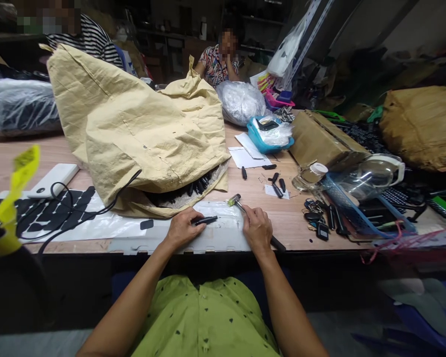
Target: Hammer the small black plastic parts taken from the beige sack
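Note:
My left hand rests at the table's front edge, its fingers closed on a slim black piece that lies along the work surface, pointing right. My right hand is wrapped round a small hammer. The hammer's head is up and left of the hand, and its black handle sticks out below right. Under both hands is a pale, translucent sheet. Just beyond the left hand, a large beige cloth sack lies with its mouth open, showing many black pieces inside.
Loose black pieces and white papers lie beyond my right hand. Farther right are key fobs, a blue basket and a clear jug. A black cable crosses the left side. Two people sit across the table.

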`<state>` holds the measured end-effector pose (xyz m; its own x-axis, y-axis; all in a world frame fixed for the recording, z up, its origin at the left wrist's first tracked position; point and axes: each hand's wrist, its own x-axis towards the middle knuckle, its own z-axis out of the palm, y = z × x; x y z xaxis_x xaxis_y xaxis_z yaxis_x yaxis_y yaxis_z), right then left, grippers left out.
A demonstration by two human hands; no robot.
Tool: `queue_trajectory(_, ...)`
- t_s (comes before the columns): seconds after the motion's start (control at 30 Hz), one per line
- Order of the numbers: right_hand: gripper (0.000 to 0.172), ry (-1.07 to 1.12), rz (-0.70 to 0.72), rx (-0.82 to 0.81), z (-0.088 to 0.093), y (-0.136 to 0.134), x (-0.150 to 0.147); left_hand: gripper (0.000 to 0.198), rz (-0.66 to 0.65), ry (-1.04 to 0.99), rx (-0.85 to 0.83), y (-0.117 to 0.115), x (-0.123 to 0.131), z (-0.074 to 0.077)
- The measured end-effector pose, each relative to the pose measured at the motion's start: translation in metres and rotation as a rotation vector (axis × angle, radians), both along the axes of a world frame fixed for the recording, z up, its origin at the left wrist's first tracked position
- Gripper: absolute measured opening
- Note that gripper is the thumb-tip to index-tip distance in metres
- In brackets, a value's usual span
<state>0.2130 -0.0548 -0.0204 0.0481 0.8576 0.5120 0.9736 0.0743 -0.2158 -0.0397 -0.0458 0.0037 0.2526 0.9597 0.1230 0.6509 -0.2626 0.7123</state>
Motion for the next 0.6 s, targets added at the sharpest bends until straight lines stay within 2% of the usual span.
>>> queue_trajectory(0.17,0.033,0.220,0.079,-0.007,0.014,-0.010,-0.001,0.018,0.016,0.010,-0.053,0.003,0.001,0.001)
queue_trajectory(0.3,0.031,0.422,0.272,-0.030,0.032,-0.028,-0.021,0.019,0.039,0.047,-0.088,0.005,0.004,0.006)
queue_trajectory(0.43,0.030,0.499,0.412,-0.107,0.041,-0.038,-0.042,0.020,0.033,0.074,-0.153,0.009,0.006,0.011)
queue_trajectory(0.6,0.031,0.527,0.473,-0.104,0.043,-0.043,-0.050,0.019,0.048,0.072,-0.175,0.009,0.009,0.016)
